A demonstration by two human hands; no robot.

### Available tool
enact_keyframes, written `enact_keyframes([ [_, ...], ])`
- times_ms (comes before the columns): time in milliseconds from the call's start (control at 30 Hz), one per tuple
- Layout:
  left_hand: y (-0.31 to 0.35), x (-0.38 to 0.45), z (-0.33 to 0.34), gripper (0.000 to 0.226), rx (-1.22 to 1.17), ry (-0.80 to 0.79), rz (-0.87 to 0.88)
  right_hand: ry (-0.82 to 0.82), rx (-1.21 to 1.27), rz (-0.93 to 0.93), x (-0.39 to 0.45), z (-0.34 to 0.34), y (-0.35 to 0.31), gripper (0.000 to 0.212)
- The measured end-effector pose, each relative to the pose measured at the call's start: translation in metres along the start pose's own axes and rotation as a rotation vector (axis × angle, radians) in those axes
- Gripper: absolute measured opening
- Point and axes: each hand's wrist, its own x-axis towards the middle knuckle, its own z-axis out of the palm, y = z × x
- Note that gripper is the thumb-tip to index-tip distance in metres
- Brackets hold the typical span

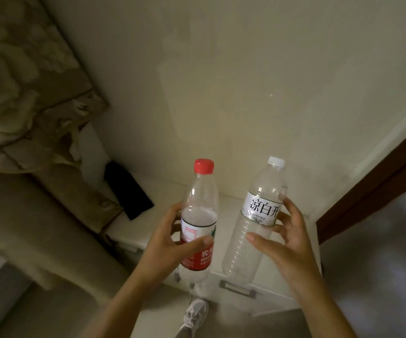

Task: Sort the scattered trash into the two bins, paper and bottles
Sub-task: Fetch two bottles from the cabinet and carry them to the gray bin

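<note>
I hold two empty clear plastic bottles upright in front of me, above a white nightstand. My left hand point(165, 242) grips the red-capped bottle point(200, 206), which has a red and white label, around its middle. My right hand point(287, 242) grips the white-capped bottle point(255, 223), which has a white label with black characters, below the label. The second bottle leans slightly to the right. No bins and no paper are in view.
The white nightstand point(126, 230) with drawer handles stands against a pale wall. A black flat object point(128, 191) lies on its left end. A bed with patterned bedding point(21, 98) is at the left. A dark door frame point(377, 186) is at the right. My shoe point(195, 313) shows below.
</note>
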Motion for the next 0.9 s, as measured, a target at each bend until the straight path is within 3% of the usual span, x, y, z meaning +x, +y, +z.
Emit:
enact_keyframes([
  [200,-0.001,-0.075,-0.026,0.079,-0.055,0.181,-0.022,-0.216,-0.086,-0.030,-0.030,0.034,-0.007,0.094],
  [533,-0.013,-0.205,-0.075,0.078,-0.160,0.600,-0.040,-0.607,-0.213,-0.079,-0.086,0.128,-0.020,0.085],
  [900,-0.058,-0.409,-0.143,0.080,-0.156,0.987,-0.082,-1.061,-0.243,-0.134,-0.243,0.263,-0.001,0.093],
])
